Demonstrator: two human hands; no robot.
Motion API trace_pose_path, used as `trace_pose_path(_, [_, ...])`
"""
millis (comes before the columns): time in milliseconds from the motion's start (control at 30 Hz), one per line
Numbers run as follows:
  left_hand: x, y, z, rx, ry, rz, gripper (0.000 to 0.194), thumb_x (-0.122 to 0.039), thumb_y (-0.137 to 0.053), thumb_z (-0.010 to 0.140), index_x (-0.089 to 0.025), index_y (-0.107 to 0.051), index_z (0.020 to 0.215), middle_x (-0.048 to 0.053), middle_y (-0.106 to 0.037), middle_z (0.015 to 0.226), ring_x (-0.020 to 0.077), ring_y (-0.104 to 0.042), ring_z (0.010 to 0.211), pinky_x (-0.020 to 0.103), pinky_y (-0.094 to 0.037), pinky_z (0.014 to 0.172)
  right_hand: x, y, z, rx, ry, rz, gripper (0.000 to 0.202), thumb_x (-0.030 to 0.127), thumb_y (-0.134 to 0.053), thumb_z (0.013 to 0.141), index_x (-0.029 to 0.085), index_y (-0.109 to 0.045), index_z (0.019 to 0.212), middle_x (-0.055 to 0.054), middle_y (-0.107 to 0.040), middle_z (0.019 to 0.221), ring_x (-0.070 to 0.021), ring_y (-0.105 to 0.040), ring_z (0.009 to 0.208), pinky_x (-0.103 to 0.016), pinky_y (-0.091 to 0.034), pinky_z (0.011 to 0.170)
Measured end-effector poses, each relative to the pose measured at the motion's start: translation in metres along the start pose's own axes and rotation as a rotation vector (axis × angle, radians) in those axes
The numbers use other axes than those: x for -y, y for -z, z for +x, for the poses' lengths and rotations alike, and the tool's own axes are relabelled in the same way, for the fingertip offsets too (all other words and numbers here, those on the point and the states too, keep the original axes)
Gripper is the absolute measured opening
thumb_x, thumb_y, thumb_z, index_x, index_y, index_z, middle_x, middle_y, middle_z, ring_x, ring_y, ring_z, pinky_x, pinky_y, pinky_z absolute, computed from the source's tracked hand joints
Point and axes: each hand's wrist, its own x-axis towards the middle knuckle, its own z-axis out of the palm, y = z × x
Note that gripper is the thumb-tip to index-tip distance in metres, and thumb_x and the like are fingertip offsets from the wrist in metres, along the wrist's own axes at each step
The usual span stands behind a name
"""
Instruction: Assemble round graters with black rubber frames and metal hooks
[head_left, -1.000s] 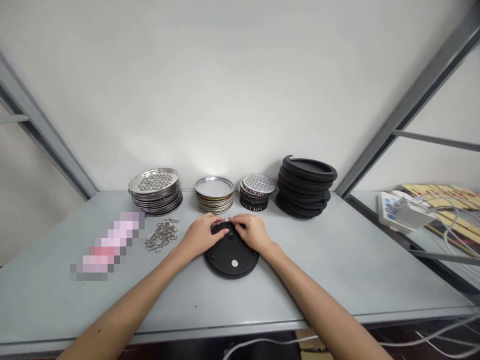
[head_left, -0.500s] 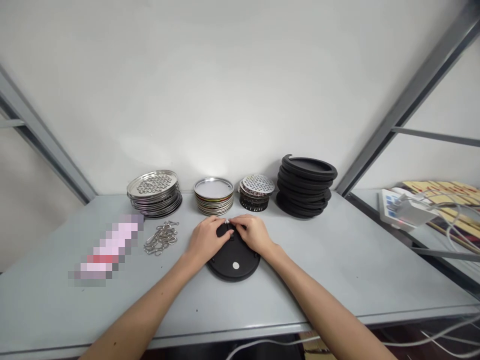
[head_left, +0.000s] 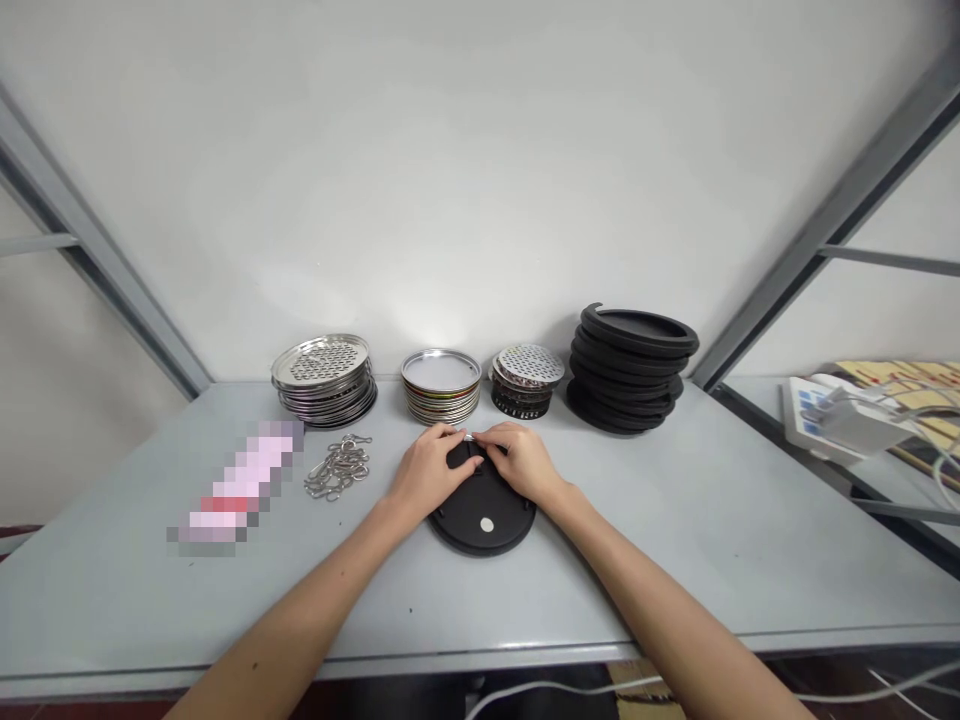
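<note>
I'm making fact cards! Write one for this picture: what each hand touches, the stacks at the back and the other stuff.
Left hand: black disc, fingertips at its far edge
Right hand: same disc, from its right side
Between fingertips: small shiny piece
Mark on disc: white dot
Back stacks, left to right: metal plates, metal lids, small discs, black round pieces
Loose: pile of metal clips
Pixelated patch: pinkish, can't tell what it is
</note>
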Motion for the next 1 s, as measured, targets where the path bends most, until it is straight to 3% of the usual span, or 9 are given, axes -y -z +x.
trace_pose_path(433, [0.001,-0.001,0.001,0.006,0.010,-0.029,0.034,-0.037,-0.068,0.080,-0.020,-0.068,0.109,0.007,-0.067,0.106,0.0236,-0.062,0.097,0.036,-0.049,0.090,-0.002,0.000,0.000,0.001,-0.043,-0.012,0.028,0.013,-0.052,0.086,0.026,-0.074,0.098,-0.002,-0.074,0.100,-0.0219,-0.070,0.092,-0.032,-0.053,0.081])
trace_pose_path(1000, [0.011,-0.002,0.004,-0.001,-0.012,-0.150,0.036,-0.032,-0.073,0.075,-0.019,-0.067,0.108,0.006,-0.068,0.102,0.0224,-0.063,0.095,0.035,-0.049,0.088,-0.006,0.002,0.001,0.023,0.038,-0.062,0.032,0.010,-0.050,0.086,0.024,-0.073,0.102,-0.002,-0.074,0.104,-0.0193,-0.068,0.095,-0.029,-0.051,0.082])
